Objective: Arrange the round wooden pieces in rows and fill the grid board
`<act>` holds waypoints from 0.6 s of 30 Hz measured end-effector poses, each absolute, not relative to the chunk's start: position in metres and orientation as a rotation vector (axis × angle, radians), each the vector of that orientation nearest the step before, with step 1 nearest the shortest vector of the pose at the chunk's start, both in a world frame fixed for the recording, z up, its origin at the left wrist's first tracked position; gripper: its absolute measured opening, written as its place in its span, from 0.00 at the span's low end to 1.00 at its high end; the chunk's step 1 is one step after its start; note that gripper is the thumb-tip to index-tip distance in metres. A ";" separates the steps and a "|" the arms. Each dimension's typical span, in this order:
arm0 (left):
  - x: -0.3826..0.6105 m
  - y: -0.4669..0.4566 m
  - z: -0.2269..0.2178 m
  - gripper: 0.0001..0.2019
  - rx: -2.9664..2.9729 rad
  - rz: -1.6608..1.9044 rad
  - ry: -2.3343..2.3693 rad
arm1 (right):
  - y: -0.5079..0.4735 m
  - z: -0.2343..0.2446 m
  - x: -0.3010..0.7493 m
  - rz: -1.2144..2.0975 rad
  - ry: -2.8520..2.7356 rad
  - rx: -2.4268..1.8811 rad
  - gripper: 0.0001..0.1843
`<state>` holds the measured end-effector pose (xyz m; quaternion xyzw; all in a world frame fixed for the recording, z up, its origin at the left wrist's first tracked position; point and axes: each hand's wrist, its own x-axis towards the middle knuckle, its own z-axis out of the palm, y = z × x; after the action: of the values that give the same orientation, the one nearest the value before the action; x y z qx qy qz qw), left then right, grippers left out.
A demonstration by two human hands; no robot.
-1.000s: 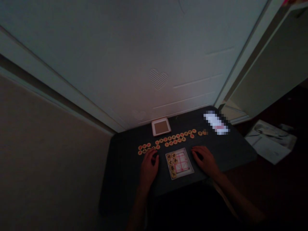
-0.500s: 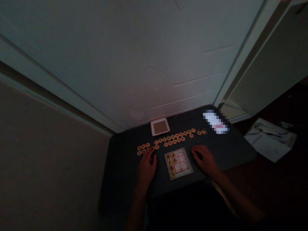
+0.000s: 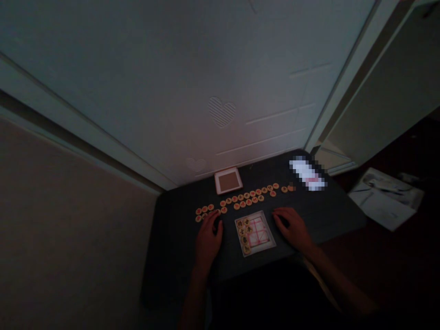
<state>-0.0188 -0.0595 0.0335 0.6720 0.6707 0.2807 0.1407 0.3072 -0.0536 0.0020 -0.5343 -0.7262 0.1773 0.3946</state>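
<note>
My left hand (image 3: 208, 236) rests on the dark table with its fingers slightly bent and the thumb apart. Its fingertips lie at a row of round xiangqi pieces (image 3: 224, 210), partly covering some; whether they touch one I cannot tell. On the other side, my right hand (image 3: 291, 225) lies loosely open on the table, holding nothing. Between the hands sits a shallow square box (image 3: 272, 238) with a red-lined board inside. Several black-marked pieces (image 3: 244, 240) fill its left side. More pieces (image 3: 246, 195), many with red characters, run in uneven rows behind the box.
An open box lid (image 3: 229, 181) with a brown inside stands at the table's back edge. A bright, pixelated phone-like object (image 3: 307, 174) lies at the back right. The white wall (image 3: 154, 91) rises right behind the table (image 3: 172, 256). A white box (image 3: 387, 199) is on the floor at right.
Hardly anything differs. Both hands stay where they were, my left hand shifting very slightly at most, and the pieces keep their places.
</note>
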 end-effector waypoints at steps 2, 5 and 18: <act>-0.024 -0.059 0.034 0.16 1.932 0.828 1.976 | -0.053 0.002 0.307 0.450 -1.848 -1.351 0.11; -0.036 -0.058 0.036 0.16 1.913 0.866 2.035 | -0.053 0.001 0.308 0.440 -1.850 -1.346 0.11; -0.052 -0.058 0.040 0.15 1.873 0.886 2.100 | -0.053 0.003 0.307 0.441 -1.835 -1.355 0.11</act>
<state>-0.0522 -0.0579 0.0402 0.6320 0.7086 0.2989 0.0955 0.3070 -0.0535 0.0030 -0.5350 -0.7248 0.1740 0.3978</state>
